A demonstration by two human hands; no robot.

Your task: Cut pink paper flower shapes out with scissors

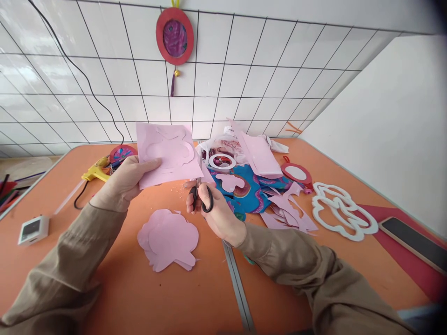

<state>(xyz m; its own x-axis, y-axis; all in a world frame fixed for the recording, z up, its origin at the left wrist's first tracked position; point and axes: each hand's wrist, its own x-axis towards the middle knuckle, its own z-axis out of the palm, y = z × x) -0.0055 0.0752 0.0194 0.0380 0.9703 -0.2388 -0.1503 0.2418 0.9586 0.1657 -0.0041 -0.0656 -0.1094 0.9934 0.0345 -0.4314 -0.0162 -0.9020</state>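
Observation:
My left hand [127,180] pinches the left edge of a pink paper sheet [169,174], its thumb on top. Loose cut pieces or a cut-out outline [168,149] show on the sheet's face. My right hand [218,211] has its fingers in the black handles of a pair of scissors [207,199]. The scissor blades point up at the sheet's lower right corner and are mostly hidden there. Below the sheet, a small stack of pink flower-shaped cut-outs [171,239] lies on the orange table [139,298].
Pink scraps [289,209], blue patterned fabric [249,181] and a folded pink sheet [260,153] lie to the right. Beyond them are a white cut-out frame [340,211] and a phone [414,239]. A yellow glue gun [97,170] and a small white device [33,230] sit left.

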